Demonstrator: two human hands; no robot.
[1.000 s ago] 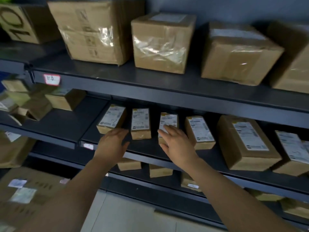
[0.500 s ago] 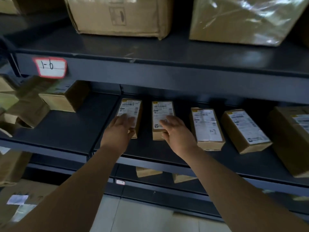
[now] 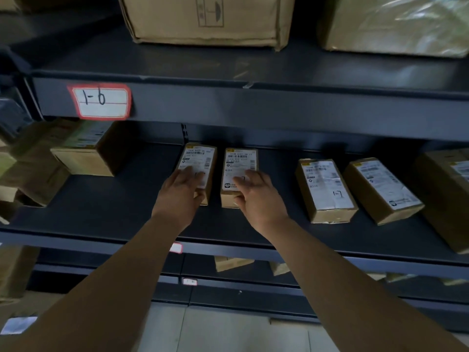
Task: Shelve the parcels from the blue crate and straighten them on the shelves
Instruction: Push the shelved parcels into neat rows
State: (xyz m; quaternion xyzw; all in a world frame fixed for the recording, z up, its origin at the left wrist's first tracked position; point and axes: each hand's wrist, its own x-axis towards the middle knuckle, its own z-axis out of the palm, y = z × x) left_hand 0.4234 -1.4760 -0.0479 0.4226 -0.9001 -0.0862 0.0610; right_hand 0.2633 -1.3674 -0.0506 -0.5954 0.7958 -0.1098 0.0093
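Note:
Two small brown parcels with white labels lie side by side on the dark middle shelf [image 3: 114, 207]. My left hand [image 3: 180, 193] lies over the left parcel [image 3: 199, 154], fingers on its label and thumb round its near end. The neighbouring parcel [image 3: 239, 158] is held the same way by my right hand [image 3: 255, 196], with fingers on top and thumb on the front face. To their right, apart from my hands, sit a third parcel [image 3: 326, 189] marked 1-7 and a fourth parcel [image 3: 383, 189], both angled. The blue crate is out of view.
A red-edged tag reading 1-6 [image 3: 100, 101] sticks to the upper shelf's front edge. Big cartons [image 3: 205, 19] stand on that upper shelf. A brown box [image 3: 83, 153] sits left on the middle shelf and a larger box [image 3: 446, 194] at the right edge. More parcels [image 3: 233, 262] lie on the shelf below.
The view has closed in on the middle shelf. Both hands slid leftwards along the row and now sit on the two leftmost small parcels, which lie closer together and straighter.

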